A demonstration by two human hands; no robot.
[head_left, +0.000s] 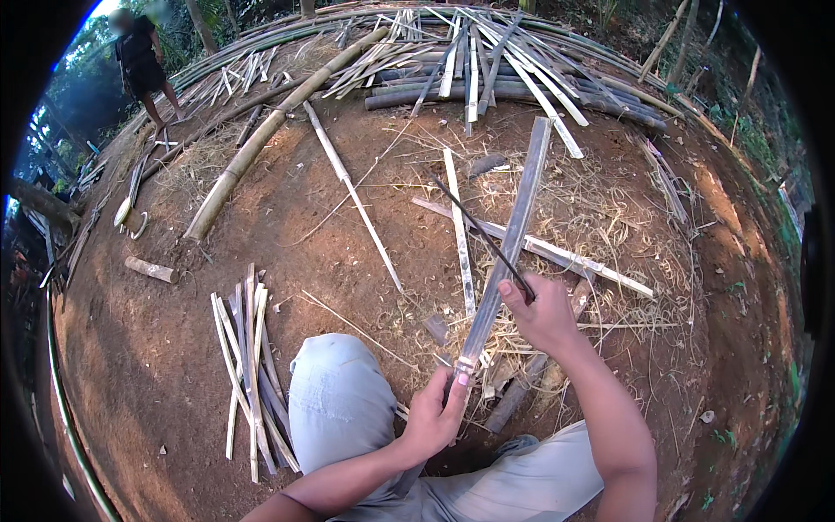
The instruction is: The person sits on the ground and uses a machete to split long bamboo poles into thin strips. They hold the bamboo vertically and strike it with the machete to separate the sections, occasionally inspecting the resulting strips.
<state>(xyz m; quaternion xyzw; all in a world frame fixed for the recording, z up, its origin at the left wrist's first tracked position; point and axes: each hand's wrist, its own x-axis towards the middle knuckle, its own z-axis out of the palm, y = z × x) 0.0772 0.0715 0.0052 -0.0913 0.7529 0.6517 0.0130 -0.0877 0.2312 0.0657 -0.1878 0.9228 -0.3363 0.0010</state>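
Observation:
My left hand (437, 407) is closed around the lower end of a split bamboo strip (524, 200), its thumb near a pale node. The strip slants up and away to the right, its grey-brown face showing. My right hand (546, 315) grips a long, thin, dark-bladed knife (470, 216), seen nearly edge-on. The blade crosses the strip and points up to the left; whether it touches the strip I cannot tell. Beneath them, another bamboo strip (600, 271) lies across the ground, and a narrow pale strip (458, 230) lies lengthwise among curled shavings (609, 217).
A bundle of split strips (252, 374) lies left of my knee (339, 391). A thick bamboo pole (261, 148) and a thinner stick (348, 178) lie ahead. Farther back is a large pile of bamboo (522, 87). Another person (139, 56) stands at the far left.

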